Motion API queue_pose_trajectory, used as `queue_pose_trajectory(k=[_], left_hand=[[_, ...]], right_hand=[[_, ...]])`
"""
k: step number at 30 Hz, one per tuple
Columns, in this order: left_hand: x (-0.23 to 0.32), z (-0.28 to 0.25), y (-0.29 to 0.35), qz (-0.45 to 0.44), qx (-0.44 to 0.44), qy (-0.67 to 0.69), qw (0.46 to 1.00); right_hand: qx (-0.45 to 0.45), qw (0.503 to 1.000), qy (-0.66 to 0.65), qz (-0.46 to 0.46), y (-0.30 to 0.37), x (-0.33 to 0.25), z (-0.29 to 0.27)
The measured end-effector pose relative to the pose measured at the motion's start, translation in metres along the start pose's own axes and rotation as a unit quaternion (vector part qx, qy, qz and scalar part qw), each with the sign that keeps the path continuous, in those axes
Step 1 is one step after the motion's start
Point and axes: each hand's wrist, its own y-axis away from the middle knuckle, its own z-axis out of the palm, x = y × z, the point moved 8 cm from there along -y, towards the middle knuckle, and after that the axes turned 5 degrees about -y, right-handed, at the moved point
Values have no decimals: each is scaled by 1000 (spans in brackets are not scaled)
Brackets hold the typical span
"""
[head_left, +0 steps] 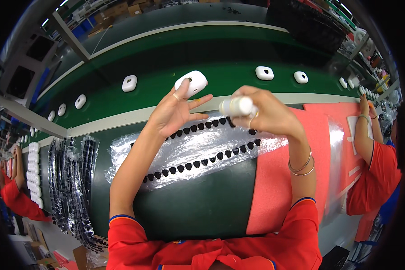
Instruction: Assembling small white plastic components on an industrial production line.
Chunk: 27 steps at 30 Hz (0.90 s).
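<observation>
My left hand [173, 108] is raised at the near edge of the green belt. Its thumb and a mostly hidden finger grip a white rounded casing [194, 87] with a small dark opening, while the other fingers spread out. To its right, my right hand [272, 110] is closed around a small white bottle-like cylinder [238, 106], smeared by motion. Below both hands lies a clear plastic sheet [166, 155] carrying two rows of small black pieces [204, 163].
Similar white casings [129, 83] sit spaced along the green belt [166, 67]. Bundled strips of black parts [72, 180] and a stack of white pieces [33, 175] lie left. A pink foam mat [274, 189] covers the right side. Co-workers in red work at both sides.
</observation>
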Motion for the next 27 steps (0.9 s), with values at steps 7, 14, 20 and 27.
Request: queue_pose_trajectory(k=[7, 14, 20, 27], left_hand=[[13, 7, 4, 15, -24, 70, 997], [23, 2, 11, 22, -21, 137, 990], [24, 11, 7, 30, -70, 147, 986], [28, -3, 21, 19, 29, 199, 979]], right_hand=[[-194, 977, 80, -40, 10, -8, 56], [-310, 940, 140, -32, 17, -10, 103], [-309, 940, 124, -68, 29, -2, 110], [-240, 959, 119, -92, 42, 4, 128]])
